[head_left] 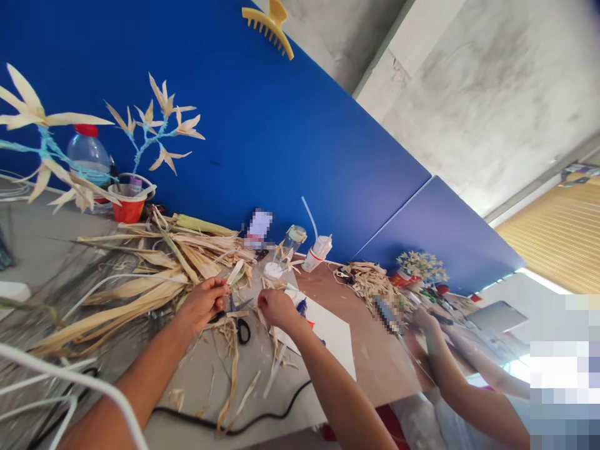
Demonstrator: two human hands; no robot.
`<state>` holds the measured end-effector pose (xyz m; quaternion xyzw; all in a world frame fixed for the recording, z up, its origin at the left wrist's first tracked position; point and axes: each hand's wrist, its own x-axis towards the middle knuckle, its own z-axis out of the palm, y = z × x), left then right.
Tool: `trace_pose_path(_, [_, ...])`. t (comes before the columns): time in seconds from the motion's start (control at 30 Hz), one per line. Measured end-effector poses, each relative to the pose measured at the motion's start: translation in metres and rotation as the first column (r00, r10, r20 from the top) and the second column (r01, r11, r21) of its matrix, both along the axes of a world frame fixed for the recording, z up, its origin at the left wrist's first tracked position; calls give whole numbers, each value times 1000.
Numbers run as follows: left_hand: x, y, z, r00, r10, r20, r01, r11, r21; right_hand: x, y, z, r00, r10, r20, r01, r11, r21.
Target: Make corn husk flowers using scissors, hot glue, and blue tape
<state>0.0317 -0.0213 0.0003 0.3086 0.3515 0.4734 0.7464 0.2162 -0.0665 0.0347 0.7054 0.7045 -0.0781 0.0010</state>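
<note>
Pinching a pale husk piece (235, 272) between thumb and forefinger of my left hand (205, 305); it juts past the fingertips. My right hand (277, 308), across a small gap, has its fingers curled in; cannot tell whether it grasps anything. Between my hands and slightly below: scissors (242, 306), near loose strips (233, 369). Right of my right hand, partly behind its wrist: white sheet (336, 340). Beyond and left of my left hand: husk pile (201, 251). Ahead of my right hand: jar (295, 235), then cup (319, 252). Well right of my grip: a co-worker's hand (424, 320). Farther, left: red pot (129, 208), flower stem (150, 141) above it. Behind: blue partition (257, 125).
</note>
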Motion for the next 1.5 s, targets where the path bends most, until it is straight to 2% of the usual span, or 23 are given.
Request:
trace_pose_path(0.13, [-1,1,-1,1000,-4,-13,3,1000,-4,1,2,8,988,-42,-146,61,990,129])
trace_pose_path(0.27, [-1,1,-1,1000,2,-29,-3,1000,-20,1,2,9,935,-86,-344,163,966,202])
trace_pose_path(0.4, [-1,1,-1,999,11,-43,-12,999,-30,-3,3,2,841,-166,-515,303,933,194])
trace_pose_path(0.6, [-1,2,-1,999,7,-35,-8,1000,-10,-14,13,-6,672,-126,-730,406,887,220])
trace_pose_path(0.73, [-1,3,-3,999,17,-29,-17,1000,-2,-22,20,-16,586,-90,-805,416,886,204])
trace_pose_path(0.97, [-2,1,0,1000,4,-22,-4,1000,-8,-16,22,-36,522,-98,-847,458,870,182])
trace_pose_path(1.07, [-3,1,3,999,0,-37,-1,1000,-30,-5,21,-35,553,-145,-820,500,845,188])
trace_pose_path(1.2, [-3,0,4,997,13,-80,-16,999,-43,3,20,-32,660,-193,-726,508,827,242])
trace_pose_path(1.33, [-2,0,2,996,4,-91,-7,1000,-30,-2,22,-36,786,-136,-604,396,861,320])
trace_pose_path(1.5, [-1,0,1,995,-12,-98,8,999,-37,-11,24,-41,890,-78,-450,260,897,358])
